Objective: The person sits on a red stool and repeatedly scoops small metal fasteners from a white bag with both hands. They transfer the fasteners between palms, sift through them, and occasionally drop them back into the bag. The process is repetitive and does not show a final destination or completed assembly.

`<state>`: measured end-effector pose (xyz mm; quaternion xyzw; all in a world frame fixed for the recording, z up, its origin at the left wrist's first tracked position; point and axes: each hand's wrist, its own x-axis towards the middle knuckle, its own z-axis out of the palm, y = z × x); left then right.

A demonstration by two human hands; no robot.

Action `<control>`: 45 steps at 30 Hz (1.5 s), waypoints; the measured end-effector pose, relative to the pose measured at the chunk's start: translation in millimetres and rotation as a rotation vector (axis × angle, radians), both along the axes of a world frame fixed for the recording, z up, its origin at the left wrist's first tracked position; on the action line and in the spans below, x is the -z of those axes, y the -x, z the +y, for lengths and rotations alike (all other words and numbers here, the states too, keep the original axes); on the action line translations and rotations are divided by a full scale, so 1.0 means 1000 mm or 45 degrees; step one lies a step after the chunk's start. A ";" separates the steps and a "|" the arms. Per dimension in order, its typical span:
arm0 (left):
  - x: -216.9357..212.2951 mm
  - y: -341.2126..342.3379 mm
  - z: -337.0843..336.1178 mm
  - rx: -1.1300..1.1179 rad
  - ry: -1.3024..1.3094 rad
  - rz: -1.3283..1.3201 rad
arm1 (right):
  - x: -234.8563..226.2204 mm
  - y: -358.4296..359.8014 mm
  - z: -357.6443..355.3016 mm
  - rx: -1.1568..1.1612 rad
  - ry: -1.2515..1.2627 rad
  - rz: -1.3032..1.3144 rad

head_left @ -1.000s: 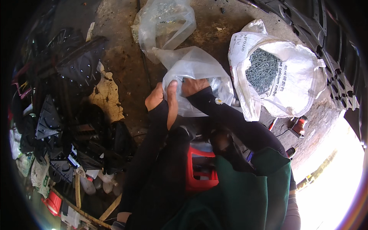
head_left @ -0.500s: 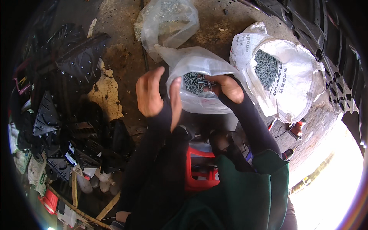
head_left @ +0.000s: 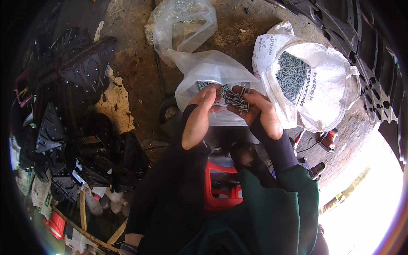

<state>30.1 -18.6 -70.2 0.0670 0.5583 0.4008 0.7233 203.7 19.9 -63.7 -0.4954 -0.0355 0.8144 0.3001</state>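
Observation:
My right hand (head_left: 264,111) is cupped and closed around a small heap of grey metal screws (head_left: 237,101), held over the mouth of a clear plastic bag (head_left: 221,68). Close by on the left, my left hand (head_left: 197,123) has its fingers bent toward that heap, with a gap between the fingertips. I see nothing held in it, though part of its inner side is hidden. More screws (head_left: 205,85) lie inside the bag behind my fingers.
To the right stands a white woven sack (head_left: 327,85) holding many screws. A second clear bag (head_left: 182,25) lies beyond. Black plastic parts (head_left: 51,131) are piled at left. A power drill (head_left: 316,170) lies at lower right, and a red stool (head_left: 212,187) is below me.
My right hand has come up out of the bag with a handful of screws. My left hand has moved right from the bag's left edge to beside it.

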 end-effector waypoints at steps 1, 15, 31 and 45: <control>0.001 0.001 0.002 -0.074 -0.009 -0.189 | -0.003 0.001 -0.001 -0.001 -0.027 0.054; -0.005 0.004 0.017 -0.392 0.027 -0.682 | -0.036 0.022 0.001 -0.165 0.100 0.244; -0.003 0.007 0.011 -0.360 0.078 -0.679 | -0.026 0.022 -0.003 -0.082 0.009 0.204; -0.010 0.008 0.011 -0.357 0.165 -0.739 | -0.032 0.019 -0.008 -0.268 -0.116 -0.019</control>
